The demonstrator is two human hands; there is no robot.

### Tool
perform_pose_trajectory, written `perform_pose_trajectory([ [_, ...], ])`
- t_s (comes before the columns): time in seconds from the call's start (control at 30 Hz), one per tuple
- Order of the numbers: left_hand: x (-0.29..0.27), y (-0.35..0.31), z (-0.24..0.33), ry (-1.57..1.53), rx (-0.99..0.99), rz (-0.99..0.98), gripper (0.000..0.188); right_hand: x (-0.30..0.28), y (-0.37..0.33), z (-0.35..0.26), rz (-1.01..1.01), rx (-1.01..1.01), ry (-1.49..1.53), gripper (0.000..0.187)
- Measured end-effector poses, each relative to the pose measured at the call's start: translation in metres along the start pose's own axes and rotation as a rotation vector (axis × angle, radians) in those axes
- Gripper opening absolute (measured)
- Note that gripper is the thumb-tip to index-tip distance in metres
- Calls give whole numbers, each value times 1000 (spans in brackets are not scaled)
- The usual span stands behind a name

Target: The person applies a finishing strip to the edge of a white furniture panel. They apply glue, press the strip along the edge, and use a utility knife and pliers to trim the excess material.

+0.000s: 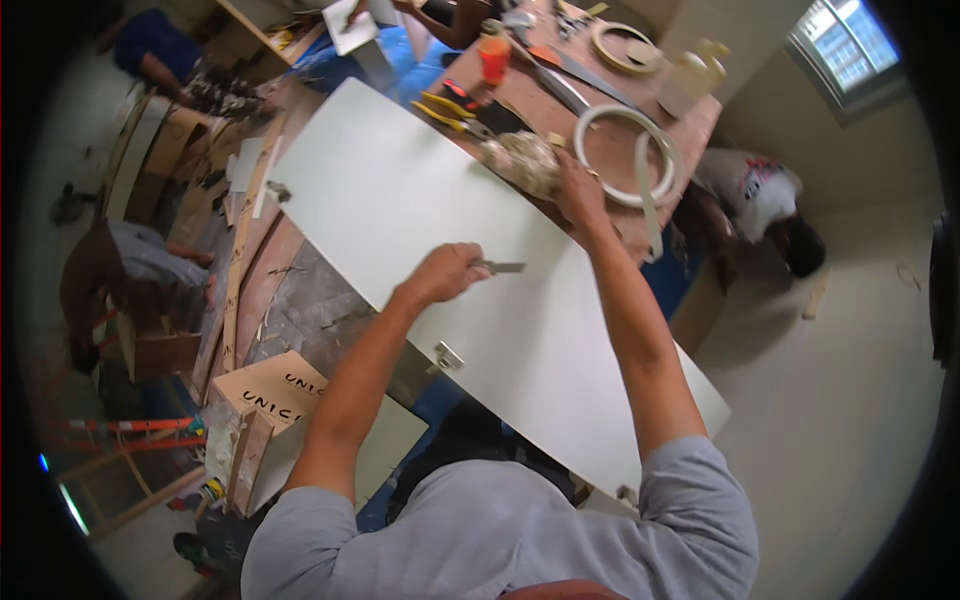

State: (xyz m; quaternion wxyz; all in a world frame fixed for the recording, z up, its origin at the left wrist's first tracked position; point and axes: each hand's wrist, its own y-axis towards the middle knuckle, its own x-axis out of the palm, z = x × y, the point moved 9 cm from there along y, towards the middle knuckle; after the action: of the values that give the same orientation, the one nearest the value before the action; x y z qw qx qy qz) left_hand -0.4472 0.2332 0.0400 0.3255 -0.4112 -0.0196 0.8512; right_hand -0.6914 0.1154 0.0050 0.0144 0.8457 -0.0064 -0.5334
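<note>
A long white panel (375, 190) lies slantwise in front of me, with metal hinges along its near edge, one of them a hinge (448, 356) near the middle. Over the panel, my left hand (442, 274) is closed round a short tool with a flat grey blade (508, 267) that points right. My right hand (580, 192) reaches past the panel's far edge to the wooden worktable. Its fingers, partly hidden, close at the right end of a crumpled whitish rag (525, 163). Yellow-handled pliers (447, 113) lie left of the rag.
On the worktable (625, 222) are rolls of edging tape (588, 140), a handsaw (590, 75), an orange bottle (493, 55) and a pale jug (692, 80). A cardboard box (270, 385) stands at left. Other people work left, right and beyond the table.
</note>
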Motion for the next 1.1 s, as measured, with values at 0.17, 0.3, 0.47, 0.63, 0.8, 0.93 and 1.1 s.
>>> perform_pose_trajectory([
  [0.17, 3, 16, -4, -53, -41, -42, 28, -17, -4, 23, -231, -53, 50, 91],
  [0.3, 7, 27, -6, -128, -86, -26, 29, -19, -25, 11, -269, -271, -79, 103],
  [0.47, 15, 38, -14, -142, 50, 70, 30, -64, -20, 20, -140, -96, 210, 93],
  [0.63, -4, 70, -22, -341, -20, 310, 29, -105, -39, 56, -231, 201, 719, 78],
  [0.8, -39, 150, -60, -376, -201, 722, 32, -123, -90, 83, -341, 377, 1229, 64],
  [0.93, -47, 192, -26, -67, -192, 742, 37, -131, -129, 56, -377, 347, 1664, 57],
  [1.1, 2, 178, 76, -729, 43, 308, 40, -133, -168, 47, -171, 316, 1752, 65],
])
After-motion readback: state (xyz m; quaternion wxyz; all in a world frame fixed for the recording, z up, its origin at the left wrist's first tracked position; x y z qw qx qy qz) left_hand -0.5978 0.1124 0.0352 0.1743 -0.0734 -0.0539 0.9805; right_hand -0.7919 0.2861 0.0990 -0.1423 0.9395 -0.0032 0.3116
